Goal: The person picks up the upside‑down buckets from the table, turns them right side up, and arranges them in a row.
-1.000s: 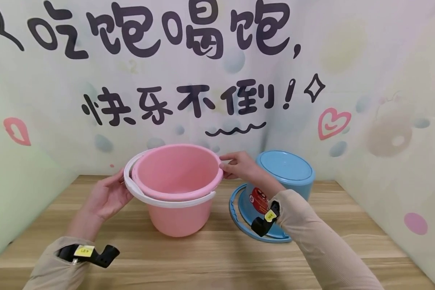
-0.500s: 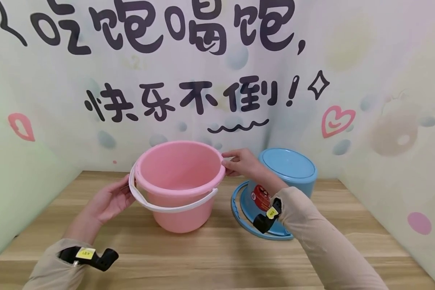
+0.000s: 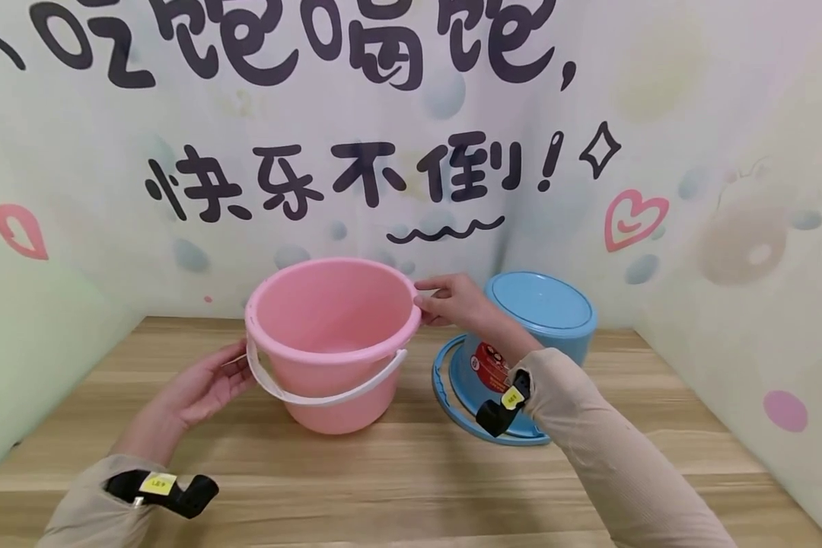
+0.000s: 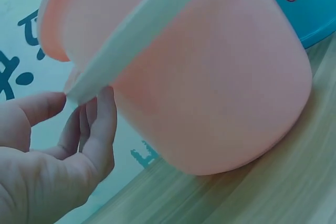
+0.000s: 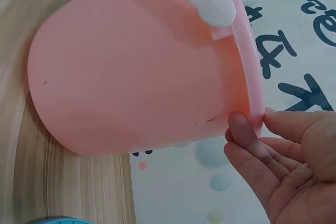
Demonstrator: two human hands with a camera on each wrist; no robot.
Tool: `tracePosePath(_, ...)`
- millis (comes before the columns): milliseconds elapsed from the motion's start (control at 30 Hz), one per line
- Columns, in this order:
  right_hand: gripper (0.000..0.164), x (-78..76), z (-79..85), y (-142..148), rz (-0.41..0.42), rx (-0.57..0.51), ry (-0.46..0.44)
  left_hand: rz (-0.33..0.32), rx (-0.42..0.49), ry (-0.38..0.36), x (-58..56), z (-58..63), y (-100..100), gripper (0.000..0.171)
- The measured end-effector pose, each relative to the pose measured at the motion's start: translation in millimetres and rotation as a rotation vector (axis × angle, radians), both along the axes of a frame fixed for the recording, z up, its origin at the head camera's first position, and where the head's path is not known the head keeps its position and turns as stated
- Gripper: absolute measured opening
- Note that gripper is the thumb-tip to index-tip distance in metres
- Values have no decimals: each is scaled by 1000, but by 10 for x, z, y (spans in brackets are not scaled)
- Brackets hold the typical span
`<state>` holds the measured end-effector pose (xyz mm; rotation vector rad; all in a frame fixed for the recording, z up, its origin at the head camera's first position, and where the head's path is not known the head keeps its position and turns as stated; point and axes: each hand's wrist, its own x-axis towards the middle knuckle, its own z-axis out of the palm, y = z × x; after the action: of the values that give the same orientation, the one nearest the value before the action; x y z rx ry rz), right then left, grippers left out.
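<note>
A pink bucket [image 3: 336, 375] stands upright on the wooden table, its mouth facing up. Its white handle [image 3: 329, 399] hangs below the rim along the near side. At the bucket's left, my left hand [image 3: 208, 384] pinches the handle between thumb and fingers, which the left wrist view shows closely. My right hand [image 3: 452, 301] grips the rim on the right side; in the right wrist view the thumb lies on one side of the rim [image 5: 254, 77] and the fingers on the other. The inside of the bucket shows nothing in it.
Right of the pink bucket, a blue bucket [image 3: 541, 304] stands upside down, partly behind my right forearm. Its blue handle [image 3: 445, 396] lies on the table [image 3: 383, 487] around it. A printed wall sheet [image 3: 356, 243] hangs right behind.
The white handle has swung down from just under the rim to lower on the near side, with my left hand moving down alongside. My right hand stays on the rim.
</note>
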<state>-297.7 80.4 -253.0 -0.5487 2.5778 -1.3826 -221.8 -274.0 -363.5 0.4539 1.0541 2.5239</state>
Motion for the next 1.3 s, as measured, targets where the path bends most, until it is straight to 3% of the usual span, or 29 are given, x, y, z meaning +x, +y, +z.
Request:
tracePosePath(300,38,8,3,6,3,-24,11,68,-48,-49,5,-33,68,39)
tracePosePath(500,38,46,15,7,32,-24,31,131,-103,-91,82,-4,79,34)
tracePosePath(667,38,91,37,91,84,-21,42,129,-170,-110,161,42,65,32)
tracePosePath(967,39,244,-24,387,190,24,81,104,-306,-61,350,72,20,27)
tracePosePath(1300,35,431,-205,686,252,92,153,48,-353,85,592,106,387,22)
